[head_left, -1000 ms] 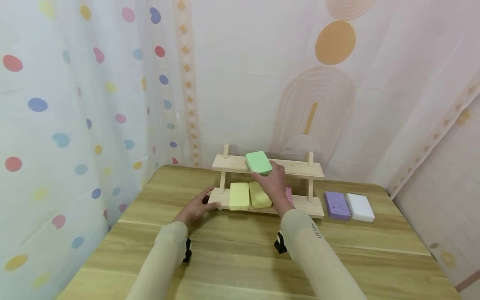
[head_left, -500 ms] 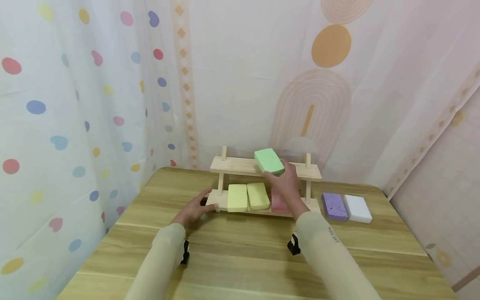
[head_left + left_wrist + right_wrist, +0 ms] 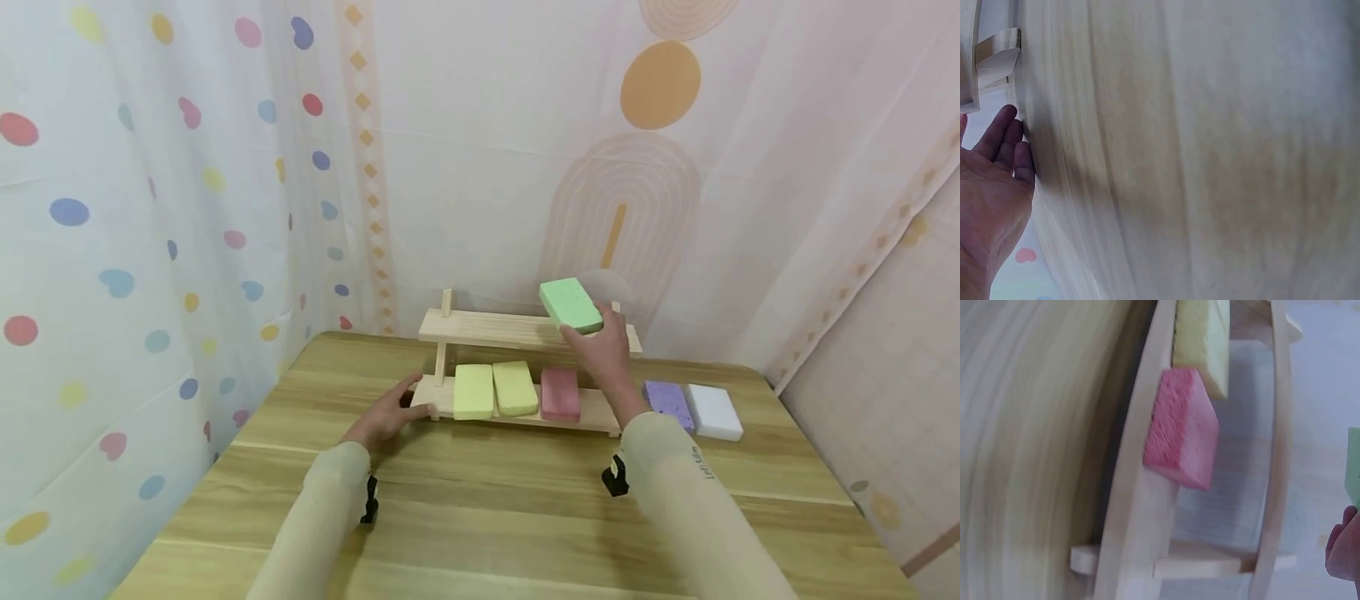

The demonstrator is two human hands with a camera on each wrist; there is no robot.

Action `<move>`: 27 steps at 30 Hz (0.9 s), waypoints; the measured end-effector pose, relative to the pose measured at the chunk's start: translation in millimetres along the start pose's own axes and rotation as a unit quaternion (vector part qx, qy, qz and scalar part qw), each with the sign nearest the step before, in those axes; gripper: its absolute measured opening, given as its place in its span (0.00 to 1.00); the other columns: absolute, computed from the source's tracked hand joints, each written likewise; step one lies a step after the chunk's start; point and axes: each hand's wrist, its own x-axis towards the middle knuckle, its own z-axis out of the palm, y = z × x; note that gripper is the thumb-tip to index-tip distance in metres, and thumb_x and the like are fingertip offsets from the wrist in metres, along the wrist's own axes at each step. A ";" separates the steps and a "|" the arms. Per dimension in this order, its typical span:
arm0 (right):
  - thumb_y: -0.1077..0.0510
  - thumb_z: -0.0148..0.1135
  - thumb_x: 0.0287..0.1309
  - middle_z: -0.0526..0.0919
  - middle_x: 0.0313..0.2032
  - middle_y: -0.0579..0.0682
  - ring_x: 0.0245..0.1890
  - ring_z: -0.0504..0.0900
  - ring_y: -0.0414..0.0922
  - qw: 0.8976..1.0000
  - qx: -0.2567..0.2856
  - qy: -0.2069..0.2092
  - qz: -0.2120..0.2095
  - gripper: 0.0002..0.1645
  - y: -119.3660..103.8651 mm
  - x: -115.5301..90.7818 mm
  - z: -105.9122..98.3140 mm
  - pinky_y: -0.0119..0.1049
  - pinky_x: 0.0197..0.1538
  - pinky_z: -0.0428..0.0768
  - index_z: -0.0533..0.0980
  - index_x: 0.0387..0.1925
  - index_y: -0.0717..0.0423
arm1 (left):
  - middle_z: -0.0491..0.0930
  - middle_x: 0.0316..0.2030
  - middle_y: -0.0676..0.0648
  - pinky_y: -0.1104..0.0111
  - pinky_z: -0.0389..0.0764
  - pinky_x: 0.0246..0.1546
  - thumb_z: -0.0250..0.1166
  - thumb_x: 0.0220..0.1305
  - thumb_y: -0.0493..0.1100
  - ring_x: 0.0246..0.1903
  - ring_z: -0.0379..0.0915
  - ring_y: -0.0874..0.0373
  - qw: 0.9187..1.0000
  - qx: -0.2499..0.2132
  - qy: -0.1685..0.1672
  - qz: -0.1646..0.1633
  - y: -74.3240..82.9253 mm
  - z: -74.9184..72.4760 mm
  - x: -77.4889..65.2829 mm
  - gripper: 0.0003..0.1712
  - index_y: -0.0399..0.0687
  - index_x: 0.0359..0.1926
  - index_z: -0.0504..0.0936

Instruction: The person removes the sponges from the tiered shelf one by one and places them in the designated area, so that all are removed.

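Observation:
A two-tier wooden shelf stands at the back of the table. Between the thumb and fingers of my right hand is a light green sponge, tilted in front of and above the upper tier's right part. On the lower tier sit a pale yellow sponge, a darker yellow sponge and a pink sponge, with a gap left of the pink one. My left hand touches the lower tier's left end, thumb at its front edge. The left wrist view shows its fingers fairly straight, beside the tabletop.
Right of the shelf, a purple sponge and a white sponge lie side by side on the wooden table. My right forearm partly overlaps the purple one. Patterned curtains hang behind and on both sides.
My right hand has carried the green sponge rightward and slightly up, from the middle of the upper tier toward its right end. The pink sponge has come into full view. My left hand has stayed put.

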 end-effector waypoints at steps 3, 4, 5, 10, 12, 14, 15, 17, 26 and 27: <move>0.51 0.70 0.55 0.67 0.60 0.65 0.56 0.68 0.57 1.000 -0.002 0.014 -0.001 0.45 -0.2 4.1 -9.4 0.50 0.57 0.68 0.63 0.68 0.67 | 0.61 0.69 0.29 0.38 0.53 0.66 0.64 0.66 0.63 0.69 0.53 0.32 1.000 0.001 0.000 0.002 -1.3 -1.0 0.5 0.51 0.50 0.79 0.49; 0.51 0.69 0.55 0.66 0.60 0.65 0.57 0.67 0.57 1.000 -0.001 0.016 0.003 0.45 -0.1 5.2 -12.3 0.50 0.58 0.67 0.63 0.69 0.67 | 0.60 0.69 0.29 0.38 0.53 0.66 0.64 0.66 0.63 0.69 0.52 0.31 1.000 0.002 -0.001 0.002 -1.7 -1.3 0.4 0.51 0.50 0.79 0.49; 0.51 0.69 0.56 0.66 0.61 0.65 0.57 0.67 0.57 1.000 0.000 0.019 0.006 0.45 -0.2 6.4 -15.1 0.50 0.58 0.67 0.63 0.69 0.66 | 0.60 0.69 0.29 0.38 0.53 0.66 0.64 0.66 0.63 0.70 0.52 0.31 1.000 0.002 0.000 0.001 -2.3 -1.5 0.2 0.51 0.51 0.79 0.49; 0.50 0.69 0.56 0.65 0.62 0.65 0.57 0.67 0.57 0.999 0.001 0.033 0.018 0.46 -2.3 11.2 -29.7 0.50 0.58 0.69 0.62 0.70 0.65 | 0.59 0.70 0.29 0.38 0.53 0.66 0.64 0.65 0.63 0.70 0.51 0.32 1.000 0.002 -0.001 -0.001 -3.1 -1.6 -1.4 0.51 0.52 0.79 0.49; 0.49 0.69 0.57 0.65 0.62 0.64 0.57 0.67 0.57 0.999 0.000 0.041 0.019 0.45 -2.6 13.2 -36.6 0.50 0.58 0.68 0.63 0.70 0.66 | 0.60 0.69 0.29 0.38 0.53 0.66 0.64 0.65 0.64 0.70 0.52 0.32 1.000 0.003 -0.001 0.002 -2.2 -0.8 -1.7 0.51 0.52 0.79 0.49; 0.49 0.68 0.57 0.64 0.62 0.65 0.57 0.67 0.57 0.999 0.000 0.049 0.019 0.45 -1.9 15.1 -44.0 0.49 0.58 0.68 0.63 0.69 0.66 | 0.60 0.69 0.29 0.38 0.53 0.66 0.63 0.65 0.64 0.69 0.52 0.31 1.000 0.004 -0.003 0.003 -1.2 0.2 -2.1 0.51 0.52 0.79 0.49; 0.49 0.68 0.57 0.64 0.62 0.64 0.57 0.67 0.57 0.998 -0.002 0.053 0.021 0.45 -1.2 16.2 -47.8 0.49 0.58 0.68 0.63 0.70 0.65 | 0.60 0.69 0.29 0.38 0.53 0.66 0.63 0.65 0.64 0.70 0.52 0.31 1.000 0.003 -0.003 0.002 -0.9 0.6 -2.2 0.51 0.52 0.79 0.49; 0.49 0.68 0.58 0.64 0.62 0.64 0.58 0.67 0.57 0.998 -0.004 0.058 0.023 0.45 0.7 18.3 -55.9 0.48 0.58 0.68 0.62 0.70 0.65 | 0.59 0.70 0.29 0.37 0.53 0.66 0.63 0.65 0.64 0.70 0.51 0.31 1.000 0.003 -0.004 0.002 -0.8 1.5 -2.2 0.51 0.52 0.79 0.49; 0.47 0.66 0.59 0.63 0.63 0.64 0.59 0.66 0.55 0.995 -0.023 0.090 0.042 0.45 4.4 25.2 -93.6 0.45 0.57 0.68 0.61 0.71 0.63 | 0.59 0.70 0.29 0.39 0.53 0.67 0.64 0.65 0.63 0.70 0.51 0.32 1.000 0.002 0.002 0.001 -0.9 1.7 1.2 0.51 0.51 0.79 0.49; 0.47 0.66 0.59 0.63 0.63 0.64 0.59 0.66 0.55 0.994 -0.025 0.093 0.044 0.45 4.8 25.2 -97.3 0.44 0.56 0.67 0.62 0.71 0.63 | 0.59 0.70 0.29 0.39 0.53 0.67 0.64 0.65 0.63 0.70 0.51 0.32 1.000 0.001 0.002 0.001 -1.1 1.5 1.1 0.51 0.51 0.79 0.49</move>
